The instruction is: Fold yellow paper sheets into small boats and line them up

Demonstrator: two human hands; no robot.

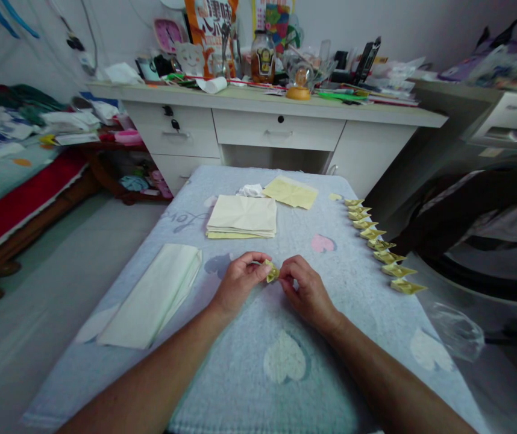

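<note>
Between my two hands is a small folded yellow paper piece, low over the middle of the cloth-covered table. My left hand pinches its left side between thumb and fingers. My right hand is closed at its right edge, thumb and index finger pressed together on it. My fingers hide part of its shape. Beyond my hands lies a stack of creased cream paper sheets, and yellow creased sheets sit to its right. A row of folded yellow paper boats runs along the table's right edge.
A folded pale cloth or paper bundle lies on the left of the table. Crumpled white tissue rests behind the stack. A cluttered desk stands at the back, a washing machine at the right, a bed at the left.
</note>
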